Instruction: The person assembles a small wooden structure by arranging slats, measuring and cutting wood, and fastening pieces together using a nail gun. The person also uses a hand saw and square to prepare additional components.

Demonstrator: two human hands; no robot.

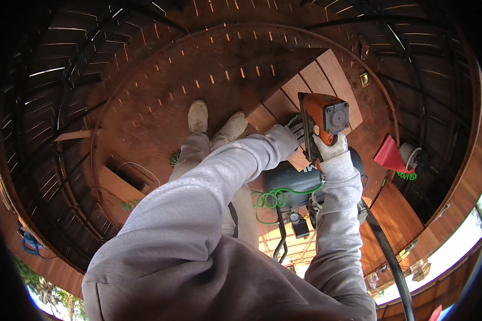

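Note:
An orange and black pneumatic nail gun [322,113] is upright in my gloved right hand [329,145], which is closed round its handle. Its long dark magazine [307,127] stands on the side towards my left hand. My left hand [295,128], in a grey glove, lies at the reddish-brown wooden boards [285,107], right beside the magazine. Its fingers look stretched out and apart, though the magazine hides some of them. Several boards lie side by side in a slanted panel, with dark gaps between them. The nail gun's nose is hidden.
Below the panel stands a dark air compressor [289,184] with a gauge and a coiled green hose [270,199]. A red funnel-like piece [389,155] lies at the right. A thick black pipe [388,249] runs at lower right. A wooden box [124,184] sits left of my shoes [198,116]. Slatted walls curve round.

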